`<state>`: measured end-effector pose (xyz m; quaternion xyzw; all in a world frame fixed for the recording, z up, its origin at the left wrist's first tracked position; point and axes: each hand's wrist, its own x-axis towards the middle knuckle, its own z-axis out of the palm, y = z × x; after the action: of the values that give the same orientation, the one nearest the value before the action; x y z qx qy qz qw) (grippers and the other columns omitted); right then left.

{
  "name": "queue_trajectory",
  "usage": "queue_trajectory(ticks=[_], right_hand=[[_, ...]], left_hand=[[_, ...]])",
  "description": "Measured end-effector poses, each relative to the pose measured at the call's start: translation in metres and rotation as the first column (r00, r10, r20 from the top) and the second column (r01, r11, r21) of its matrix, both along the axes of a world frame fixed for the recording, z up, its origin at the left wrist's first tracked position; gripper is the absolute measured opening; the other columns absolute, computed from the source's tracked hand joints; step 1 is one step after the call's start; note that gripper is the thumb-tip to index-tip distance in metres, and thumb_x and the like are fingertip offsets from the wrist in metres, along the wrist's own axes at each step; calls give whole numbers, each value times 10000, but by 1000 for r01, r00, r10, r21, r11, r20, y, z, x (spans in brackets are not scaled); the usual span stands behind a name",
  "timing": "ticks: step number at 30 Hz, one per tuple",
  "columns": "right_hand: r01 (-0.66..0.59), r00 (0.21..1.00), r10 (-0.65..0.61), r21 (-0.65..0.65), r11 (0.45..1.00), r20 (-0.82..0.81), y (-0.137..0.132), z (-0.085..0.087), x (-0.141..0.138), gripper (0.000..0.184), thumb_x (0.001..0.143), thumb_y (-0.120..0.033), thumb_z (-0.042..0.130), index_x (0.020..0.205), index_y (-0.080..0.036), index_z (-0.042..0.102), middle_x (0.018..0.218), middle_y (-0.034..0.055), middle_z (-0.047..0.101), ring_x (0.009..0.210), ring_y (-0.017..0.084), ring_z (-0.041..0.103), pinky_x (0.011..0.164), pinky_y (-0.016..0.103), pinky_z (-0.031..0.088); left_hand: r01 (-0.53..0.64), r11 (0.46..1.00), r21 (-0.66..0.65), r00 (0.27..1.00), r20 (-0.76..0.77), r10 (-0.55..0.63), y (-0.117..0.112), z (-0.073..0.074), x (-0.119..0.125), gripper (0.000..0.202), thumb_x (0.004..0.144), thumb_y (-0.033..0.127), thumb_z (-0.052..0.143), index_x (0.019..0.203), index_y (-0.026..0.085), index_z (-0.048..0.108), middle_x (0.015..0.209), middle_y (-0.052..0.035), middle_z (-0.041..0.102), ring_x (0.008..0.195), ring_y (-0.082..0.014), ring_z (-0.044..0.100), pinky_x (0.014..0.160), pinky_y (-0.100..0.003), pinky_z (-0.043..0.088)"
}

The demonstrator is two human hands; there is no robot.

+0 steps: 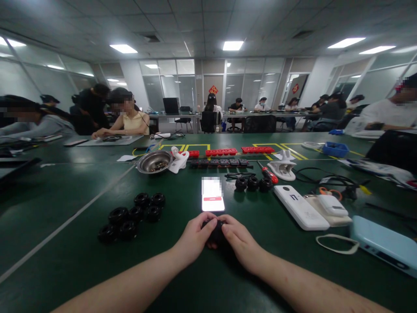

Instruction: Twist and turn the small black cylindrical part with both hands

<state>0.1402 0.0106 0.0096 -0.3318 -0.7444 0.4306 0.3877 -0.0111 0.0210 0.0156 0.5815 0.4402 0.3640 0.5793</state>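
A green table (202,289) spans the frame, bearing a light-blue case (384,243) at lower right and a metal bowl (142,165) left of centre, upper half. At lower centre, the left hand (197,230) and right hand (237,237) are both closed in a grip on one dark part, just below a lit phone (213,206). Seven black round parts (127,229) are grouped left of centre and three black pieces (253,184) stand in a row right of centre; the dark part (217,233) is mostly covered by fingers.
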Motion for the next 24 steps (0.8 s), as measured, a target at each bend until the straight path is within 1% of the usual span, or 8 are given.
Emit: queue_trajectory(ticks=[3,6,10,13,15,18,20,24], right_hand=[[-9,999,7,34,999,50,2,2,1,404,881,-379,341,726,-167,649,940,49,502,896,159,495,810,277,397],[-33,999,33,18,999,43,4,3,2,385,854,-400,398,707,-155,655,972,63,497,936,172,488,843,289,391],[-99,995,99,-9,995,25,6,5,5,337,811,-422,470,744,-156,665,1068,69,474,1011,192,453,901,310,354],[-100,995,100,-15,995,25,4,6,6,287,794,-412,506,778,-171,660,1067,57,468,1007,188,454,893,309,361],[-90,996,90,-21,996,-4,4,5,6,317,807,-427,477,764,-169,658,1021,55,482,978,185,470,881,309,370],[-73,995,69,-61,995,-68,4,3,3,445,852,-460,355,721,-159,655,973,56,502,900,174,509,849,305,391],[-59,995,52,-87,994,-89,5,0,1,482,872,-450,302,719,-160,655,971,53,512,843,159,529,822,293,406],[-31,999,30,-50,998,-29,8,-1,0,462,865,-438,338,688,-167,668,972,51,517,882,164,516,829,284,395]], left_hand=[[14,1000,13,1000,13,-15,0,-1,-1,234,780,363,438,841,144,496,689,15,525,506,-94,538,472,-230,448],[7,999,35,1000,18,-7,-1,0,-1,238,777,366,445,844,144,496,692,17,519,510,-95,538,472,-227,445],[-45,998,38,999,12,44,-2,3,0,267,783,394,416,892,155,464,713,15,523,493,-98,539,437,-219,427],[-56,998,34,998,24,55,-2,3,0,268,783,398,415,915,168,453,718,18,527,483,-96,539,427,-214,422],[-45,999,30,999,19,45,-1,1,0,263,779,393,426,905,167,467,706,19,528,485,-96,542,434,-212,425],[-31,999,11,999,-5,32,0,-1,0,263,774,390,433,901,164,475,658,29,522,453,-89,535,428,-207,422],[-24,1000,-4,1000,-11,23,0,-2,0,264,773,390,432,904,164,475,660,31,518,443,-85,536,424,-205,420],[-4,1000,10,1000,-8,4,-1,0,-1,267,778,382,435,921,161,477,714,14,526,478,-89,545,447,-215,431]])
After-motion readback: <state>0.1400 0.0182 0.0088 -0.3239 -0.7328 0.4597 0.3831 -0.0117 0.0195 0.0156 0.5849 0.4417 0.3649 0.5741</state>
